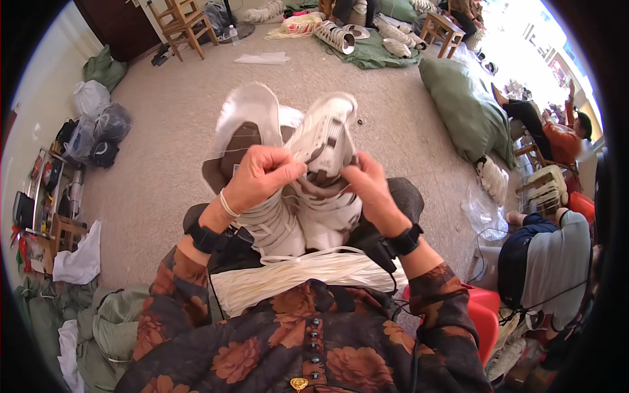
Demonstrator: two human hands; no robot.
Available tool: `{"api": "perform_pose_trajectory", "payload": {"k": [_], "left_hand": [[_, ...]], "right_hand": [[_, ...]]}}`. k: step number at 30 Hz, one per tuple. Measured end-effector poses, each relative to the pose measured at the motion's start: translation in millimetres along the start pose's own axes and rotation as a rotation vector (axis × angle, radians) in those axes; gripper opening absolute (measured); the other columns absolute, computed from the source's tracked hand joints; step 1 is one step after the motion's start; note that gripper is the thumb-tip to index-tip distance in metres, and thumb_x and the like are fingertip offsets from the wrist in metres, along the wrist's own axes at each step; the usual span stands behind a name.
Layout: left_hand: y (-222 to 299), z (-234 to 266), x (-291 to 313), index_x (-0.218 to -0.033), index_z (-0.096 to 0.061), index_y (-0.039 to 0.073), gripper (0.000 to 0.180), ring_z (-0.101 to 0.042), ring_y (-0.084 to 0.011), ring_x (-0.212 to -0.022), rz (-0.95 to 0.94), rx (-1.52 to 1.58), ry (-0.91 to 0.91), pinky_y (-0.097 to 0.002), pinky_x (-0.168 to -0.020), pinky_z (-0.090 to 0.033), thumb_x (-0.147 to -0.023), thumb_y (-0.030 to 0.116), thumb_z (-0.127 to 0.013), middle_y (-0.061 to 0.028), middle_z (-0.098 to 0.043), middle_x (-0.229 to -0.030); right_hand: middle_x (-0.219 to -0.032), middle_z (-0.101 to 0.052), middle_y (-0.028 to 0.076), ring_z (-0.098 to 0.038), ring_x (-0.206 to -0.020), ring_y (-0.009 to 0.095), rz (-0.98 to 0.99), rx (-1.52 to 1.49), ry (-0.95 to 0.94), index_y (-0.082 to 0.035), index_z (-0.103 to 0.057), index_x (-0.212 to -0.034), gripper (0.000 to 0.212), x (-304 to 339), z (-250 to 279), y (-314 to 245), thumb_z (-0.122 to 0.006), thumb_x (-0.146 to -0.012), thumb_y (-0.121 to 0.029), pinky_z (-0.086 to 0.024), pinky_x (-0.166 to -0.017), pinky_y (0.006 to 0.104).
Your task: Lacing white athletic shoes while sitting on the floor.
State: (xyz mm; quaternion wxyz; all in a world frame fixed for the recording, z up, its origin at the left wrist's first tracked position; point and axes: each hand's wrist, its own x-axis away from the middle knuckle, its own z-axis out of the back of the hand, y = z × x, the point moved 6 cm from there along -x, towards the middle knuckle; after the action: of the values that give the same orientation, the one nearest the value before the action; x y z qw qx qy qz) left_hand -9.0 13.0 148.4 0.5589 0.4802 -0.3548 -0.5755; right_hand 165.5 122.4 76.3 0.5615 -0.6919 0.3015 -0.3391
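Observation:
Two stacks of nested white and beige shoe uppers stand on my lap. The left stack (268,223) has a tall pale tongue and a brown lining. On the right, the top shoe upper (331,124) has its white tongue raised and a dark opening below it. My left hand (259,177) is closed in a pinch at that upper's left edge; whatever is between the fingertips is too small to make out. Gripping the same upper's right edge, my right hand (375,193) has its thumb on top and fingers behind. A bundle of white laces (301,281) lies across my lap.
A red plastic stool (481,314) stands by my right side. Beyond are a large green sack (465,108), a clear plastic bag (485,213) and seated people. Bags (92,98) and a shelf line the left wall. Wooden chairs and more shoe uppers (334,37) are at the far side.

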Motion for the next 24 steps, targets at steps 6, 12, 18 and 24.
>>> {"api": "perform_pose_trajectory", "payload": {"k": [6, 12, 18, 24], "left_hand": [[114.2, 12.6, 28.3, -0.069, -0.057, 0.002, 0.028, -0.033, -0.0028, -0.055, -0.353, -0.019, 0.073, -0.0236, -0.048, -0.024, -0.089, 0.016, -0.07, 0.0059, -0.041, -0.058], [68.7, 8.3, 70.8, -0.068, -0.056, 0.002, 0.028, -0.035, -0.0031, -0.057, -0.226, 0.033, -0.047, -0.0245, -0.05, -0.028, -0.089, 0.015, -0.07, 0.0048, -0.042, -0.059], [-86.3, 0.1, 119.5, -0.075, -0.061, 0.001, 0.023, -0.042, -0.0032, -0.065, 0.166, -0.021, 0.032, -0.0229, -0.057, -0.037, -0.091, 0.016, -0.069, 0.0062, -0.051, -0.067], [-64.5, -9.4, 99.4, -0.088, -0.066, -0.001, 0.027, -0.054, -0.0135, -0.061, 0.188, -0.293, 0.216, -0.0288, -0.062, -0.047, -0.084, 0.023, -0.076, -0.0087, -0.059, -0.071]], "right_hand": [[-0.102, -0.065, 0.006, -0.058, -0.09, 0.011, 0.414, 0.064, 0.005, 0.005, -0.056, -0.126, 0.044, 30.4, -13.5, -117.9, -0.065, -0.087, -0.014, -0.047, -0.073, 0.0228], [-0.113, -0.065, 0.015, -0.061, -0.098, 0.018, 0.507, 0.444, 0.062, 0.003, -0.052, -0.131, 0.054, 61.5, -21.2, -99.1, -0.07, -0.085, -0.017, -0.053, -0.077, 0.0319], [-0.12, -0.058, 0.031, -0.06, -0.109, 0.046, 0.34, 0.722, -0.087, 0.006, -0.046, -0.133, 0.062, 45.6, -35.3, 59.6, -0.066, -0.082, -0.022, -0.048, -0.092, 0.0462], [-0.12, -0.055, 0.029, -0.058, -0.107, 0.045, 0.491, 0.774, 0.04, 0.005, -0.041, -0.136, 0.067, 47.1, -27.5, 43.6, -0.071, -0.082, -0.021, -0.049, -0.09, 0.0464]]}}
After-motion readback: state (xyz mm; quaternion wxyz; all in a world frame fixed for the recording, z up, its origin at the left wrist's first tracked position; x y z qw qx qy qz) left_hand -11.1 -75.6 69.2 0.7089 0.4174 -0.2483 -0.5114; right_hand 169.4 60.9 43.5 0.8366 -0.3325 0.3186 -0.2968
